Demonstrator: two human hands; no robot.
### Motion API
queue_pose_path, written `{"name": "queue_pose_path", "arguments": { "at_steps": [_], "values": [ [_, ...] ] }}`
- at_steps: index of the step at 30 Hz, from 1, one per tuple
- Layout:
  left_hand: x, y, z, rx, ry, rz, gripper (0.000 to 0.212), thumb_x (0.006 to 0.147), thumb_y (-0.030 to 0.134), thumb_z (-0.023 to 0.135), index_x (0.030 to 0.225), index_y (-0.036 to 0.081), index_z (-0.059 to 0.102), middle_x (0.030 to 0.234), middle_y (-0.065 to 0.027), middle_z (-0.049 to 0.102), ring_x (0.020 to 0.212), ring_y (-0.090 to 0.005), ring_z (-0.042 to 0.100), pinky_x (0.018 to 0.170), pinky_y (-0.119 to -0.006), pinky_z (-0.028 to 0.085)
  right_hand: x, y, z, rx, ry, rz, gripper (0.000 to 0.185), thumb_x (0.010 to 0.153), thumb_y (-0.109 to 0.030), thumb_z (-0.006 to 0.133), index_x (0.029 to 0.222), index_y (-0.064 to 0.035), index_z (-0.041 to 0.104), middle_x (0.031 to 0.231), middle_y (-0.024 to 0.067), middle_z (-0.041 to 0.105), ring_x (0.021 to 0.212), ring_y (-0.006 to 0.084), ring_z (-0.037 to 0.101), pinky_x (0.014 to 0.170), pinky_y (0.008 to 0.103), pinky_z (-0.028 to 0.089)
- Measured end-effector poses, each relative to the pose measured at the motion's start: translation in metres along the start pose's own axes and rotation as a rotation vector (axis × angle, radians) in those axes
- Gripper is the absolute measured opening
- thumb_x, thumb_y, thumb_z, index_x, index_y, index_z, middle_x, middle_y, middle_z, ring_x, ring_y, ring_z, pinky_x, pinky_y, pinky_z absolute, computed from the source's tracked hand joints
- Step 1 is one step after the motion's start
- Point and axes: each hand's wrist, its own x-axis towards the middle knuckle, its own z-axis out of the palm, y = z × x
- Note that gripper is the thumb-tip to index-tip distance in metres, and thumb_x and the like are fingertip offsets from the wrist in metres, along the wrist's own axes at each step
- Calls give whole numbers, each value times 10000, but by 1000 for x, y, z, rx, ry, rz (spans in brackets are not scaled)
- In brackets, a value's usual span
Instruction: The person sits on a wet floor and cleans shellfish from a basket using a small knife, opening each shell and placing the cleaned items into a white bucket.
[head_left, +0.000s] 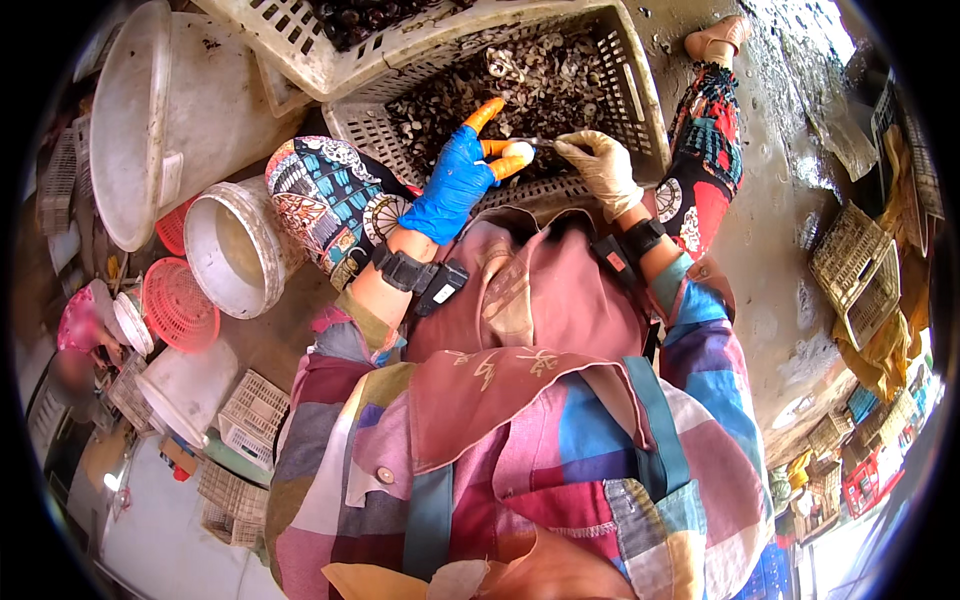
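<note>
My left hand (454, 184), in a blue glove with orange finger covers, pinches a small white peeled water chestnut (519, 151) between thumb and fingers; its index finger points outward. My right hand (606, 171), in a cream glove, grips a small thin peeling knife (537, 141), whose blade meets the top of the white piece. The knife's handle is mostly hidden in the fingers. Both hands are over a slotted plastic crate (651, 112) between my legs. Dark and pale peelings (450, 105) cover its bottom. A second crate (326, 71), overlapping its far left side, holds dark, round, unpeeled water chestnuts (367, 21).
At left stand a large white tub (161, 135), a white bucket (236, 251) and a red plastic basket (180, 304). Another person (82, 322) is farther left. Wet floor (780, 187) stretches along the right, where a dirty plastic crate (855, 259) rests.
</note>
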Motion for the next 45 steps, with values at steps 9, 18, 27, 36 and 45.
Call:
{"name": "queue_pose_path", "arguments": {
  "at_steps": [9, 18, 27, 36, 45],
  "values": [
    [8, 11, -32, -672, -175, -219, 377, 860, 158, 550, 1210, 36, 478, 1056, -116, 582, 917, -218, 592, 740, -281, 515, 6, 7, -1, 540, 23, 241, 162, 786, -134, 663, 873, -2, 626, 737, 0, 601, 639, 63, 507, 606, 194, 415],
    [48, 91, -112, 24, 279, 46, 232, 835, 232, 599, 989, 59, 618, 706, 5, 569, 602, -62, 535, 557, -187, 465, 8, 9, 3, 652, 31, 275, 135, 784, -138, 665, 842, -23, 628, 688, -14, 584, 608, 53, 490, 593, 184, 390],
    [140, 110, -204, 1267, 609, 304, 427, 713, 103, 572, 1138, 96, 533, 1033, -186, 593, 994, -339, 555, 849, -402, 447, 8, 17, 2, 702, 30, 290, 118, 784, -135, 664, 819, -28, 628, 666, -20, 575, 594, 53, 482, 576, 188, 386],
    [126, 101, -191, 1616, 632, 274, 413, 741, 106, 564, 1151, 110, 517, 940, -171, 606, 841, -328, 594, 738, -407, 485, 11, 15, 4, 689, -1, 256, 111, 794, -128, 649, 779, -23, 616, 650, -13, 562, 582, 58, 465, 568, 198, 374],
    [90, 142, -158, 527, 332, 110, 473, 709, 118, 687, 1155, 76, 535, 1031, -128, 608, 871, -193, 595, 701, -271, 480, 13, 24, -4, 792, 100, 310, 98, 799, -141, 647, 828, -50, 623, 660, -15, 581, 564, 54, 479, 543, 186, 365]
  ]
}}
